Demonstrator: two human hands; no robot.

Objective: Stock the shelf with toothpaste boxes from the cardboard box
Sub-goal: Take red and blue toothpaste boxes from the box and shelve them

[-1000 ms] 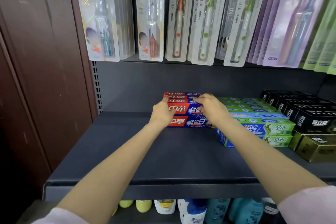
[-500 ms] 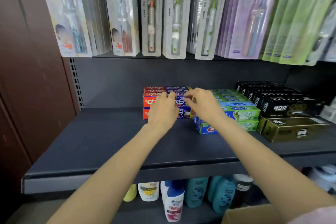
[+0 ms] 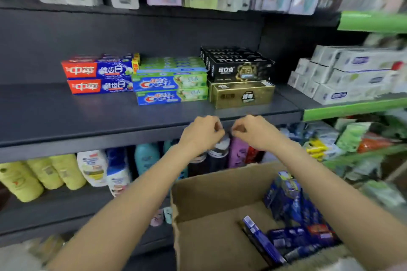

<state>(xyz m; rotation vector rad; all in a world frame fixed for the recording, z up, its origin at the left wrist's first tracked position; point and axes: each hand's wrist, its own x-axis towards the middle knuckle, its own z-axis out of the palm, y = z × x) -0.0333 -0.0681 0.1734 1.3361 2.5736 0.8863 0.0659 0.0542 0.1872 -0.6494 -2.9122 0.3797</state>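
Both hands empty above the cardboard box

The left hand [image 3: 201, 133] and right hand [image 3: 253, 132] hover loosely curled, each grip empty, near the shelf [image 3: 132, 130] edge. Blue toothpaste boxes [image 3: 293, 222] lie in the cardboard box [image 3: 198, 189]: probably light, stiff, slick; grasp across the long sides.

Two hands were in view, the left hand [image 3: 201, 133] and the right hand [image 3: 253, 132]. Beyond the fingertips, the shelf [image 3: 88, 116] showed two red-and-blue toothpaste boxes [image 3: 99, 78] facing front, two blue-and-green boxes [image 3: 170, 90], one black box [image 3: 241, 70] and one gold box [image 3: 241, 94]. Below the fingers stood one cardboard box [image 3: 211, 215].
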